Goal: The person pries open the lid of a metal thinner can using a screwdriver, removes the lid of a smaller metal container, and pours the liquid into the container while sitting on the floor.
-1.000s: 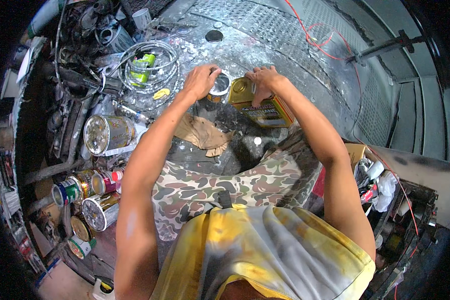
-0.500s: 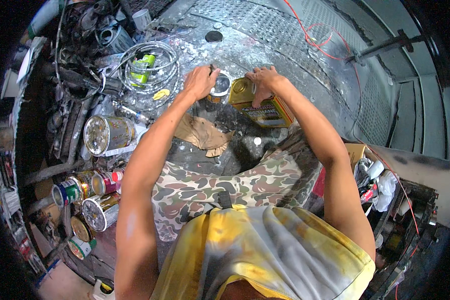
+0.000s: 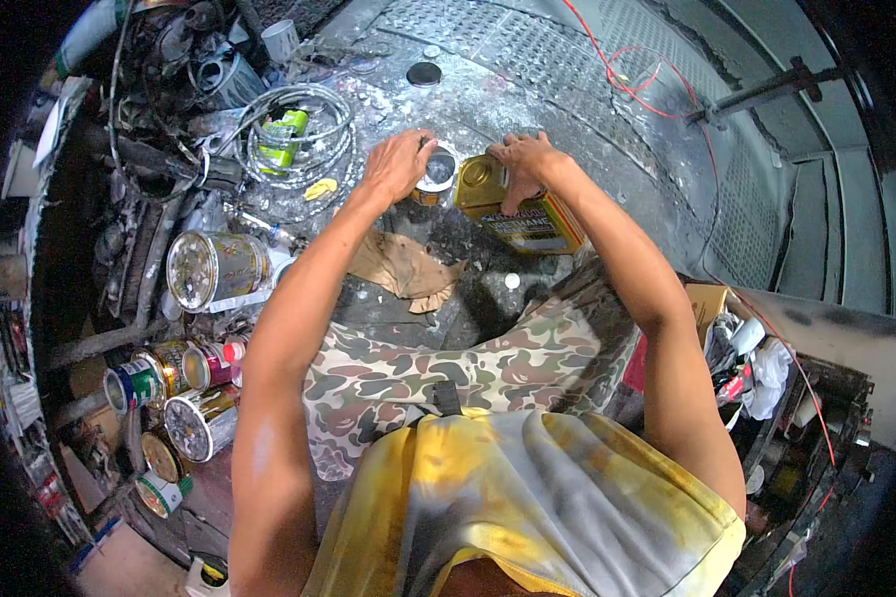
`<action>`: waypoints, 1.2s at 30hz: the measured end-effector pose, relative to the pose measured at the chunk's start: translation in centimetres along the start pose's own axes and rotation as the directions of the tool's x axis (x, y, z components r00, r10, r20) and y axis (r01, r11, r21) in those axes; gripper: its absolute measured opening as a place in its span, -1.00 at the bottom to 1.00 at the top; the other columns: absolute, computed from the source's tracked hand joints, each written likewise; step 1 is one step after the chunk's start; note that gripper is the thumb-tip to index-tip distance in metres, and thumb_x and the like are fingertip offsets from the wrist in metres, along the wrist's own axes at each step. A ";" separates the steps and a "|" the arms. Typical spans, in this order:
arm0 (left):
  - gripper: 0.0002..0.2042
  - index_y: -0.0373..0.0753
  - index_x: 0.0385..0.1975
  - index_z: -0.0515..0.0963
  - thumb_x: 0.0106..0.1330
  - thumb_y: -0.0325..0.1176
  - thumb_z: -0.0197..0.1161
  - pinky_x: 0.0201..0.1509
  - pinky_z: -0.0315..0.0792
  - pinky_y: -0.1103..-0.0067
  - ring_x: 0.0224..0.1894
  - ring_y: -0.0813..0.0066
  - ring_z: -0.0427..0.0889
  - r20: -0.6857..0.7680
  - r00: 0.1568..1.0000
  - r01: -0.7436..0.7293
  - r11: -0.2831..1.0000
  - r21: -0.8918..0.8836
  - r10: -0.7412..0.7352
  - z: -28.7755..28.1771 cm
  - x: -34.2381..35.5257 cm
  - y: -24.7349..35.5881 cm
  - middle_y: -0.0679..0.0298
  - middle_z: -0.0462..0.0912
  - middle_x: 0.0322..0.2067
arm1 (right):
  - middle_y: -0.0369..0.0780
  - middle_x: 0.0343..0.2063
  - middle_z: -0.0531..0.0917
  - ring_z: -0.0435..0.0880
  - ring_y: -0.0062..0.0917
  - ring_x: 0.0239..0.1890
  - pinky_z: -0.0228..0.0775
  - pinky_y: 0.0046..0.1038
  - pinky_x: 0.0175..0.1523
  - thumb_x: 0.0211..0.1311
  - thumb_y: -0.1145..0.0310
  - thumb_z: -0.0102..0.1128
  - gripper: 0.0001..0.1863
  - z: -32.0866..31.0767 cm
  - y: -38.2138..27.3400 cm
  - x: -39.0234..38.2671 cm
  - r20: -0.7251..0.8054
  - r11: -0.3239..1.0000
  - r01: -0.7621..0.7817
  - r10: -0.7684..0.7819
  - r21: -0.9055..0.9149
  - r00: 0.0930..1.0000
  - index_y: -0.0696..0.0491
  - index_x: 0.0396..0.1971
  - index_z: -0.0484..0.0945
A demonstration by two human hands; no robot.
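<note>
"Spattered floor [image 3: 498, 95]; where's the golden rectangular tin [image 3: 524, 229]?"

"Just right of the open can [image 3: 434, 189]. My right hand [image 3: 528, 167] clasps it, fingers spread; my left hand [image 3: 398, 164] curls beside the can. Whether it's holding anything, I can't tell."

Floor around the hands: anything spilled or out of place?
Yes: pale splatter, perhaps spilled paint, marks the dark floor beyond the open can, and a crumpled brown sheet lies loose nearer the person.

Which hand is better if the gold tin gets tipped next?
Probably the right: the right grip holds the gold tin, thumb on its front. The left grip is beside the round can, so it would have to reach past that.
</note>
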State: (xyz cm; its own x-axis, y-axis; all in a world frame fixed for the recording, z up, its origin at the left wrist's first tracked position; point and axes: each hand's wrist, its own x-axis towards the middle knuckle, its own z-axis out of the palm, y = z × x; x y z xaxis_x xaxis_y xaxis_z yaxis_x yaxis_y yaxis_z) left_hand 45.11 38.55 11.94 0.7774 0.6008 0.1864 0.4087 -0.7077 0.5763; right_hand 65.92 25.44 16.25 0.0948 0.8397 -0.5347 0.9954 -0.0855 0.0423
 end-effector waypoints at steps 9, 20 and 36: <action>-0.67 -0.30 -0.12 0.68 0.48 -0.15 0.15 -0.09 0.51 0.20 -0.17 -0.11 0.71 0.018 0.999 0.048 0.998 -0.041 -0.048 -0.1 0.1 0.1 -0.15 0.70 -0.33 | -0.10 0.23 0.47 0.39 -0.16 0.35 0.22 0.04 0.36 -0.53 -0.15 0.63 0.27 -0.4 -0.1 0.2 0.081 1.000 -0.016 0.017 -0.012 0.997 -0.04 0.38 0.31; -0.65 -0.32 -0.08 0.67 0.53 -0.14 0.11 -0.37 0.48 0.41 -0.62 0.38 0.63 0.050 0.999 0.005 0.998 -0.067 -0.002 -9.3 0.1 3.5 0.10 0.67 -0.50 | -0.09 0.27 0.44 0.37 -0.11 0.38 0.17 0.13 0.40 -0.56 -0.12 0.66 0.27 0.4 0.7 0.4 0.027 0.999 -0.012 0.011 0.031 1.000 -0.05 0.37 0.31; -0.72 -0.31 -0.12 0.71 0.51 -0.24 0.16 -0.47 0.37 0.49 -0.63 0.57 0.54 0.026 0.994 0.113 0.984 -0.138 -0.111 -13.2 -1.5 7.6 0.22 0.58 -0.62 | -0.10 0.29 0.43 0.37 -0.15 0.37 0.19 0.05 0.37 -0.56 -0.13 0.69 0.33 1.9 1.2 0.9 -0.016 1.000 -0.011 0.011 0.003 1.000 -0.07 0.42 0.27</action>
State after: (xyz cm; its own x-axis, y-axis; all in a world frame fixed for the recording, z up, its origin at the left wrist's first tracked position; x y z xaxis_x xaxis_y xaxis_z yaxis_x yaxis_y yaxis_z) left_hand 40.77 37.19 26.53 0.7397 0.6654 0.1004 0.4243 -0.5770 0.6978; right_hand 67.14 25.05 14.18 0.1056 0.8475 -0.5202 0.9943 -0.0958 0.0458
